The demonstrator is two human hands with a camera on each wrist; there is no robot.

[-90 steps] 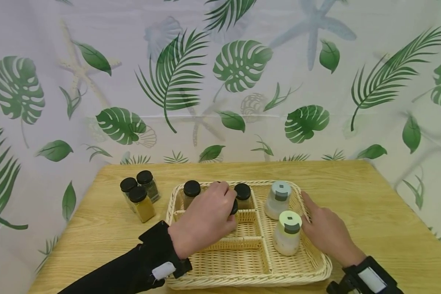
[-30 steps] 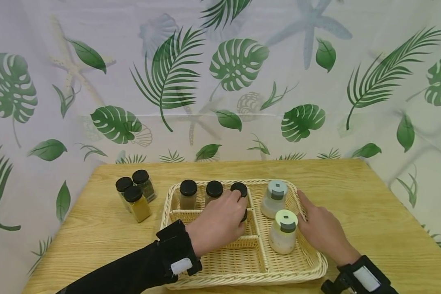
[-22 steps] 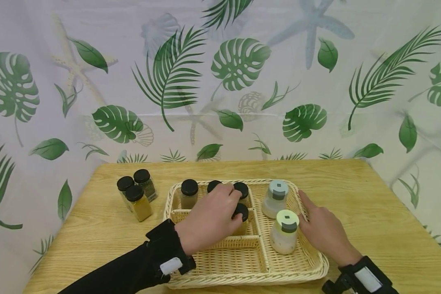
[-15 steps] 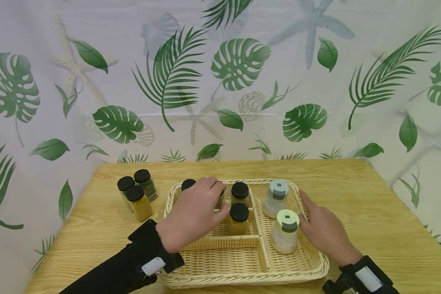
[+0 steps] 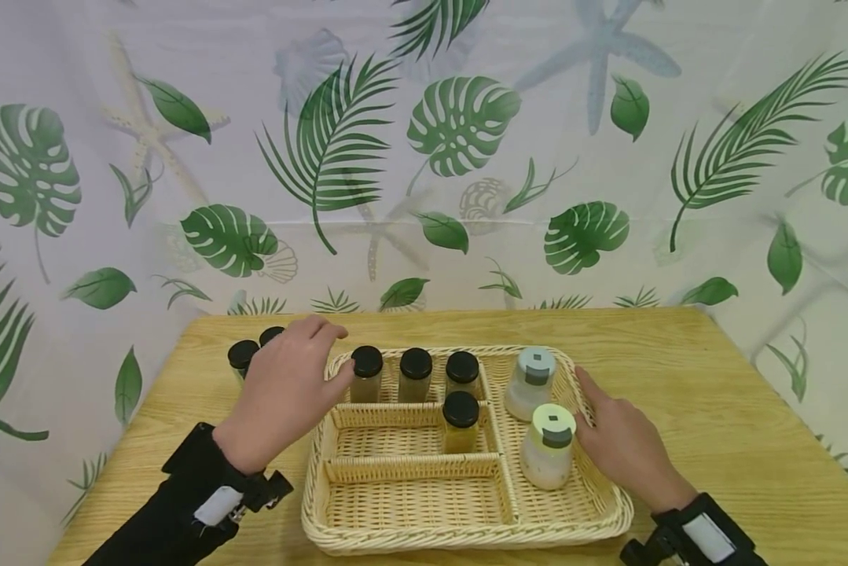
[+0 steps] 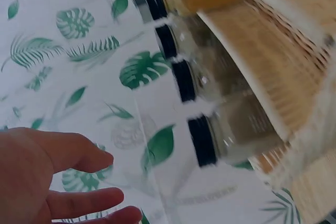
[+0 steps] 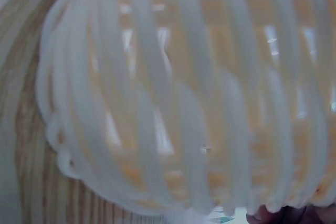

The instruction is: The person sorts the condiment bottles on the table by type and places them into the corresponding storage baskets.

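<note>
While the right hand [image 5: 629, 436] is pinching the right rim of the wicker basket [image 5: 466, 541] between thumb and fingers, the left hand [image 5: 285, 385] is hanging over the loose jars [image 5: 243, 355], its thumb reaching toward the basket's rear left corner. The left wrist view is showing its thumb and fingers spread, holding nothing; whether it is brushing a hidden jar, I cannot tell. Two black lids of the loose jars are peeping out behind it on the wooden surface [image 5: 678, 354]. Within the basket, three back-row jars [image 5: 415, 377] are standing upright in the rear compartment, the yellow jar [image 5: 460, 428] is standing at the right end of the middle one, and the blue-lidded shaker [image 5: 530, 385] and yellow-lidded shaker [image 5: 548, 456] are sharing the long right-hand compartment.

By my reading, the work is sitting between two placements: the yellow jar is looking settled, and the left hand is seeking another. The next move is calling for a lid gripped from above and a lift clear of the rim, with the right hand steadying the basket.

Compared with half a second ago, the left hand is hovering farther left instead of covering the rear compartment, so all three lids there are showing. It is now hiding the third of the loose jars. The right hand is keeping its place.
</note>
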